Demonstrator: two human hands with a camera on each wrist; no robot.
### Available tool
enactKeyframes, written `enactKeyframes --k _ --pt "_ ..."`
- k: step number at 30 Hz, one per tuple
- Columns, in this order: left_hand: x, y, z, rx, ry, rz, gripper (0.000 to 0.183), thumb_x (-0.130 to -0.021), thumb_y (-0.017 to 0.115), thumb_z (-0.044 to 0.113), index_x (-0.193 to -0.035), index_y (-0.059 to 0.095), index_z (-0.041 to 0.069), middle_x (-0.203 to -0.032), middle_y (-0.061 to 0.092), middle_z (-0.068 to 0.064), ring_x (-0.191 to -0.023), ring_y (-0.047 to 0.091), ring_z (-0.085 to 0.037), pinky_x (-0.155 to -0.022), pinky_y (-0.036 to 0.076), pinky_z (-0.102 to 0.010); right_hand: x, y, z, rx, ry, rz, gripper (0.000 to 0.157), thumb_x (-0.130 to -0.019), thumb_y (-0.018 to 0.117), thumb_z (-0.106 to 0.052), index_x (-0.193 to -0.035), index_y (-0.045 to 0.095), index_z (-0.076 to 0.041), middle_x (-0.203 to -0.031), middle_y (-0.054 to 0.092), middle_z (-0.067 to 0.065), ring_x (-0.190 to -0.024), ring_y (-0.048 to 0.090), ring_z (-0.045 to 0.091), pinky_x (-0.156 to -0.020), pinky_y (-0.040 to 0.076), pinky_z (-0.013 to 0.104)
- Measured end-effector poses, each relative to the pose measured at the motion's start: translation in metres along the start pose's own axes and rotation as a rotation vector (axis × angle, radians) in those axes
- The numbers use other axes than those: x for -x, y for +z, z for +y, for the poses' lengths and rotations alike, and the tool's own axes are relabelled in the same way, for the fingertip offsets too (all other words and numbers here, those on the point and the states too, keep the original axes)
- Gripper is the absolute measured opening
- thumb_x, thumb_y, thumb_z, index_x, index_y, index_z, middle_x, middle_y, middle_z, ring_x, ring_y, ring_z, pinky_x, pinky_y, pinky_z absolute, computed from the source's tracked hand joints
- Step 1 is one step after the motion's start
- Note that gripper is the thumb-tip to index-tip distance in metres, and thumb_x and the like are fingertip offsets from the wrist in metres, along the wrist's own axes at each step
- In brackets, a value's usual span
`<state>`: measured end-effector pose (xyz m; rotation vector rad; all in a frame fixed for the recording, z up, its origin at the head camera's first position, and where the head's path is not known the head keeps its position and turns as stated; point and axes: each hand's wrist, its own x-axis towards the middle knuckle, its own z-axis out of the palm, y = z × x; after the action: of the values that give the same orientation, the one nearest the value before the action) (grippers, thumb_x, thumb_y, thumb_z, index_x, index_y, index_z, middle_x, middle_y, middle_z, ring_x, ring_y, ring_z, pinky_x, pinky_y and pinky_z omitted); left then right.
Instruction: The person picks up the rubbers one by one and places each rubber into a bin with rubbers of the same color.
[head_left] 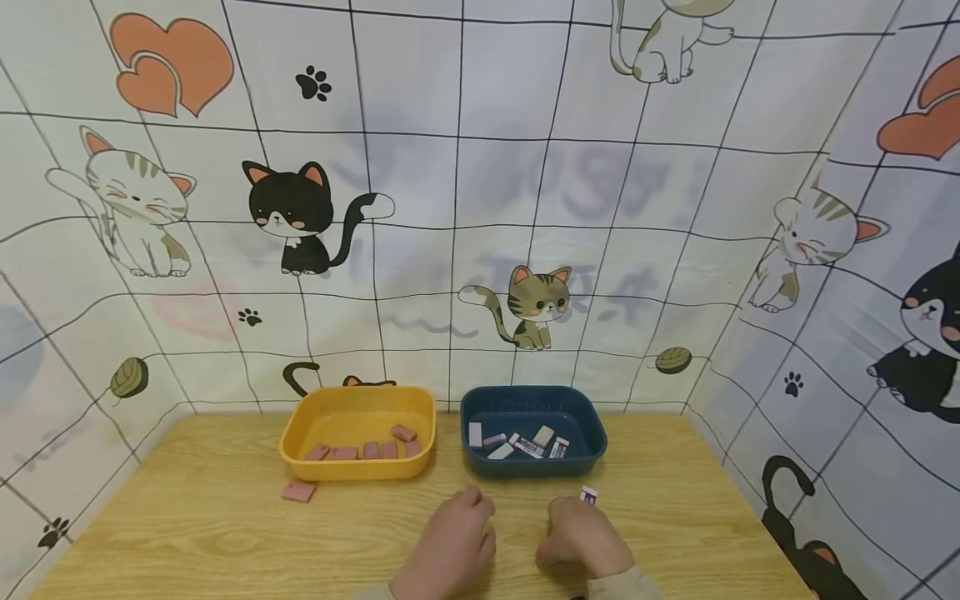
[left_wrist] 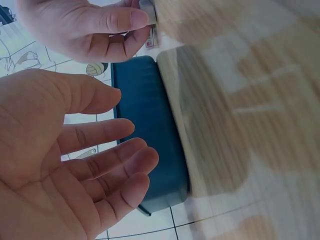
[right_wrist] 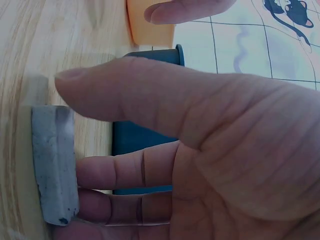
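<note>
My right hand (head_left: 581, 533) is low over the table, right of centre. Its thumb and fingertips hold a worn whitish eraser (right_wrist: 54, 162), which fills the left side of the right wrist view and hides under the hand in the head view. Just beyond the right hand lies a small eraser in a printed sleeve (head_left: 588, 495), partly covered by the knuckles. My left hand (head_left: 453, 537) hovers to the left with nothing in it. Its fingers (left_wrist: 136, 159) are loosely bent and parted, in front of the dark blue tray (left_wrist: 145, 100) in the left wrist view.
Several white erasers (head_left: 475, 434), some sleeved, lie in the blue tray at the back. Left of it, a yellow tray (head_left: 356, 472) contains several pink blocks (head_left: 344, 453). Another pink block (head_left: 298, 492) lies on the wooden table (head_left: 225, 550) before it. Cat-print cloth walls surround the table.
</note>
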<state>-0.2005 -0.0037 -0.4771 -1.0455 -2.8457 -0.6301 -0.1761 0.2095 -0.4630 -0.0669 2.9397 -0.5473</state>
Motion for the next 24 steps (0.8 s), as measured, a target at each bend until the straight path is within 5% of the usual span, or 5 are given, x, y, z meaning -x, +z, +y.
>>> enactKeyframes --k 10,18,24 --pt "0.001 0.007 0.007 0.006 -0.006 -0.050 0.016 -0.091 0.070 0.017 -0.104 0.074 0.008 -0.093 0.058 0.002 -0.077 0.050 -0.010 -0.074 0.052 -0.031 -0.019 0.019 0.025 -0.020 0.008 -0.039 0.027 -0.058 0.081 -0.012 -0.066 0.055 -0.013 -0.065 0.051 -0.001 -0.057 0.045 0.018 -0.052 0.037 0.034" --pt "-0.002 0.014 0.011 0.011 -0.010 -0.088 0.016 -0.089 0.073 0.018 -0.104 0.075 0.011 -0.095 0.058 0.003 -0.079 0.050 -0.009 -0.076 0.052 -0.031 -0.002 -0.011 0.012 -0.104 0.035 0.036 0.025 -0.065 0.079 -0.005 -0.068 0.055 -0.009 -0.068 0.053 0.001 -0.061 0.048 0.018 -0.055 0.040 0.031" --pt "-0.006 0.016 0.018 0.017 -0.018 -0.131 0.019 -0.090 0.075 0.020 -0.107 0.075 0.012 -0.100 0.060 0.002 -0.084 0.051 -0.010 -0.081 0.052 -0.030 -0.006 -0.025 0.017 -0.120 0.020 0.109 0.023 -0.068 0.073 -0.003 -0.086 0.059 -0.005 -0.081 0.050 0.004 -0.072 0.047 0.021 -0.065 0.042 0.036"
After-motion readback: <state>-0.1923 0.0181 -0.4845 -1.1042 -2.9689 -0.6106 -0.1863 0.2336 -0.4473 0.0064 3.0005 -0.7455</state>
